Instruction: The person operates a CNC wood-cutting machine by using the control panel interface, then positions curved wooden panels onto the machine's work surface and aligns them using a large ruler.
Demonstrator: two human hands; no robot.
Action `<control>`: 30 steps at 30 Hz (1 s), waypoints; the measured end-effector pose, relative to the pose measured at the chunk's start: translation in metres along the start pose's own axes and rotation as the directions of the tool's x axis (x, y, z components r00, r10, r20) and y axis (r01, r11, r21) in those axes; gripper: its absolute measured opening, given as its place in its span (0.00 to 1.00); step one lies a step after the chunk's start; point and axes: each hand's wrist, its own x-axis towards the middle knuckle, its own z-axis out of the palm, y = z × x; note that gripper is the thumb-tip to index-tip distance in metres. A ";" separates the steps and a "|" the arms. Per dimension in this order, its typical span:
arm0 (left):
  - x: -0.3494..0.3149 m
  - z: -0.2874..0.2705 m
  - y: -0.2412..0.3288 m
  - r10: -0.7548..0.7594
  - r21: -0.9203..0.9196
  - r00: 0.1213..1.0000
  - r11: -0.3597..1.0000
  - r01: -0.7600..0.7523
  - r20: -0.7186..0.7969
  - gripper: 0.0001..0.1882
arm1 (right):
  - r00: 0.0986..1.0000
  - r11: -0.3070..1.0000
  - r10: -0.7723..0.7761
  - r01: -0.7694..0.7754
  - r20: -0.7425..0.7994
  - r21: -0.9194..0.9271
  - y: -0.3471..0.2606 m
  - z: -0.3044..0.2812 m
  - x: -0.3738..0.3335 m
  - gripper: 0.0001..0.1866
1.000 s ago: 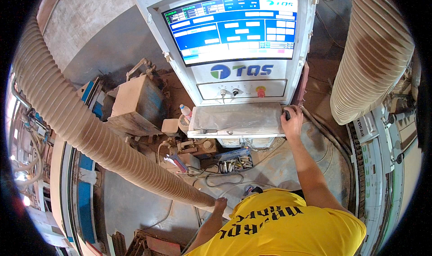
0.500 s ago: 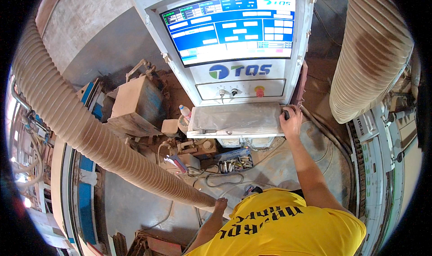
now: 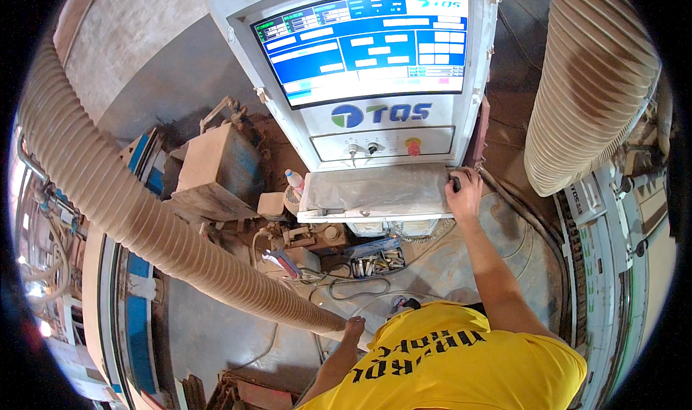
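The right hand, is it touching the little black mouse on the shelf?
Touching. The head view shows the right hand lying over the black mouse, no gap between.

Yellow T-shirt (image 3: 461,359) with black lettering

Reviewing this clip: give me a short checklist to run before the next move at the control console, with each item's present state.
1. Right hand on the small dark mouse at the keyboard shelf: ok.
2. Left hand resting against the ribbed hose, away from the console: ok.
3. Screen lit: ok.
4. Red button untouched: ok.
5. Screen contents readable: cannot tell.
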 end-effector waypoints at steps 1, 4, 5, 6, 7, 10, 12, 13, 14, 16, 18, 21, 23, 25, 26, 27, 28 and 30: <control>-0.001 0.000 0.002 0.012 -0.001 1.000 1.000 -0.012 0.006 0.27 | 1.000 1.000 -0.003 0.003 -0.002 -0.005 0.000 -0.001 0.000 0.14; -0.002 -0.002 -0.001 0.036 0.071 0.998 0.997 -0.032 -0.058 0.26 | 1.000 1.000 -0.006 0.006 -0.004 0.007 -0.004 -0.001 0.001 0.14; -0.003 -0.002 0.003 0.017 0.051 0.998 0.999 -0.014 -0.062 0.26 | 1.000 1.000 -0.002 0.002 -0.001 0.008 -0.004 -0.001 0.001 0.14; -0.004 -0.004 0.007 0.009 0.046 0.998 0.999 -0.006 -0.055 0.26 | 1.000 1.000 0.004 -0.004 0.001 0.009 -0.003 -0.001 0.000 0.14; -0.006 -0.005 0.012 0.001 0.039 0.999 0.999 0.001 -0.047 0.26 | 1.000 1.000 -0.006 0.006 -0.008 0.009 -0.001 0.000 0.000 0.14; -0.008 -0.004 0.017 -0.076 -0.038 0.994 0.997 0.073 -0.077 0.26 | 0.999 1.000 -0.028 0.029 -0.033 0.012 0.003 0.000 -0.001 0.14; -0.004 0.011 0.013 -0.254 -0.238 0.948 0.949 0.206 -0.192 0.26 | 0.998 0.998 -0.045 0.047 -0.052 0.030 -0.004 -0.001 0.001 0.13; -0.003 0.011 0.011 -0.233 -0.233 0.952 0.955 0.185 -0.198 0.26 | 0.999 0.999 -0.036 0.037 -0.037 0.027 -0.005 -0.002 0.001 0.13; -0.003 0.010 0.011 -0.209 -0.229 0.957 0.960 0.162 -0.203 0.26 | 0.999 0.999 -0.028 0.028 -0.024 0.022 -0.006 -0.002 0.002 0.13; -0.002 0.004 0.011 -0.145 -0.130 0.977 0.984 0.126 -0.155 0.26 | 1.000 1.000 -0.016 0.016 -0.011 0.013 -0.007 -0.003 0.002 0.13; -0.002 -0.011 0.011 -0.078 0.062 0.996 0.995 0.081 -0.039 0.27 | 1.000 1.000 -0.009 0.009 -0.012 0.005 -0.008 -0.001 0.002 0.13; -0.012 -0.012 0.033 -0.284 -0.188 0.958 0.944 0.270 -0.050 0.27 | 0.999 1.000 -0.022 0.022 -0.034 -0.003 -0.004 -0.002 0.000 0.13; -0.018 -0.011 0.037 -0.302 -0.258 0.951 0.925 0.278 -0.059 0.27 | 1.000 1.000 0.011 -0.011 -0.020 0.005 -0.003 -0.001 0.000 0.14; -0.017 -0.009 0.037 -0.305 -0.296 0.951 0.914 0.276 -0.054 0.28 | 1.000 1.000 0.015 -0.015 -0.025 0.000 -0.001 0.000 -0.001 0.14; -0.012 -0.009 0.024 -0.303 -0.304 0.951 0.913 0.273 -0.057 0.28 | 0.999 1.000 0.002 -0.002 -0.034 0.004 -0.005 0.002 0.000 0.14; -0.007 -0.008 0.015 -0.298 -0.311 0.953 0.912 0.267 -0.055 0.28 | 0.999 1.000 -0.011 0.011 -0.045 0.003 -0.006 0.002 0.000 0.14; -0.004 -0.007 0.010 -0.289 -0.287 0.955 0.922 0.258 -0.068 0.28 | 0.999 1.000 -0.004 0.004 -0.040 0.014 -0.007 0.003 -0.001 0.14; -0.002 -0.006 0.010 -0.269 -0.234 0.959 0.941 0.243 -0.084 0.27 | 0.999 1.000 0.014 -0.014 -0.028 0.026 -0.004 0.003 -0.002 0.14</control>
